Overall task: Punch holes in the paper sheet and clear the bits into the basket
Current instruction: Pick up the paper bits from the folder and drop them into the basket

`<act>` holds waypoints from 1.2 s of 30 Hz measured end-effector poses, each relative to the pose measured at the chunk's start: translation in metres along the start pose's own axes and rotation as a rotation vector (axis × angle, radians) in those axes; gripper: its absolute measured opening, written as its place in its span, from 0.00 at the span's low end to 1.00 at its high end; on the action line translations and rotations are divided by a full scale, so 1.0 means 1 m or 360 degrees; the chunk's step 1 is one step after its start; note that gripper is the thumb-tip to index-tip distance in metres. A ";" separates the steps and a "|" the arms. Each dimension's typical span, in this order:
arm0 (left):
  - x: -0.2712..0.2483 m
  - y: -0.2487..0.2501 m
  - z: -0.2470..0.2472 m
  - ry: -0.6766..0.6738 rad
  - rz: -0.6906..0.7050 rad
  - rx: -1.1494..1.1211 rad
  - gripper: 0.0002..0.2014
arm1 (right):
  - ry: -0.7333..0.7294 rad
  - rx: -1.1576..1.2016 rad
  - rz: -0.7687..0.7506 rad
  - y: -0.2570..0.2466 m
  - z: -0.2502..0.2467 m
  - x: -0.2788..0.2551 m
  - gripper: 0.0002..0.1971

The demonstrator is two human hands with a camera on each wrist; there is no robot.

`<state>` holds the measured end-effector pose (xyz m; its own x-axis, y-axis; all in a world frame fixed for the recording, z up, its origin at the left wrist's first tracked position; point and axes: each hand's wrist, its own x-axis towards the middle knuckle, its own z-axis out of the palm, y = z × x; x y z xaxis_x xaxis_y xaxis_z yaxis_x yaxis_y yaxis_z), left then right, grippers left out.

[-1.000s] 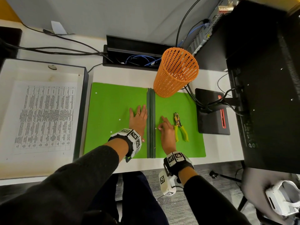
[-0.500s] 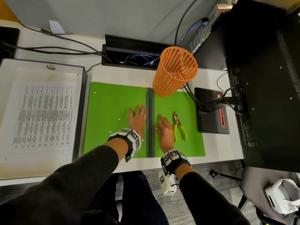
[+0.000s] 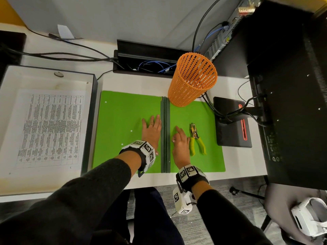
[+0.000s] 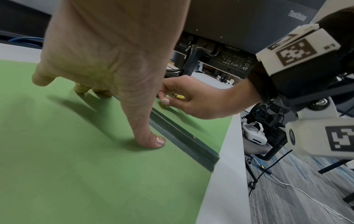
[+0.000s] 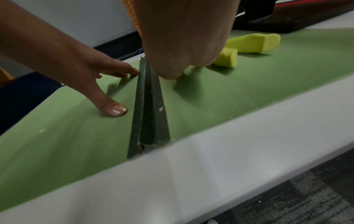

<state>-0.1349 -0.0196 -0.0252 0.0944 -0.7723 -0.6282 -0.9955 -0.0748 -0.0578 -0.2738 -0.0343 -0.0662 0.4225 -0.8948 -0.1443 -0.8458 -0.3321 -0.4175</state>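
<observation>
A green folder (image 3: 123, 112) lies open on the desk, with a dark spine (image 3: 165, 135) down its middle. My left hand (image 3: 152, 128) presses flat on the left half beside the spine, thumb tip down (image 4: 153, 141). My right hand (image 3: 179, 142) rests on the right half with its forefinger stretched forward and holds nothing I can see. The hole punch (image 3: 195, 137), with yellow-green handles (image 5: 252, 43), lies just right of that hand. The orange basket (image 3: 192, 80) stands on the folder's far right corner. Small white paper bits (image 3: 131, 131) dot the left half. The printed paper sheet (image 3: 51, 128) lies in a tray.
The tray (image 3: 91, 110) with the sheet sits left of the folder. A black monitor (image 3: 286, 103) and its base (image 3: 231, 124) stand to the right. A cable trough (image 3: 145, 57) runs behind. The desk edge (image 3: 194, 177) lies just below the folder.
Almost nothing: my right hand has edged slightly toward the spine. The left hand stays flat in place.
</observation>
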 end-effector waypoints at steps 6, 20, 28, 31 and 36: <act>0.000 0.000 0.000 0.0009 0.0009 0.0019 0.66 | 0.0088 0.0115 0.0039 0.007 -0.009 0.000 0.22; 0.000 0.000 -0.002 0.0033 -0.0023 -0.0002 0.51 | 0.0797 0.0524 -0.0496 -0.077 -0.187 0.108 0.09; 0.003 -0.001 0.006 0.0043 -0.0029 -0.0006 0.55 | 0.0267 0.0075 -0.0191 -0.049 -0.199 0.175 0.04; 0.003 -0.001 0.007 0.0061 -0.0021 -0.0014 0.52 | 0.0232 0.0089 -0.0188 -0.044 -0.198 0.173 0.06; 0.003 0.000 0.007 0.0080 -0.0018 0.0002 0.51 | 0.0251 0.0091 -0.0185 -0.040 -0.199 0.170 0.07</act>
<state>-0.1342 -0.0172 -0.0326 0.1055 -0.8022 -0.5877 -0.9944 -0.0829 -0.0653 -0.2327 -0.2319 0.1045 0.4562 -0.8886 0.0483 -0.7725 -0.4224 -0.4741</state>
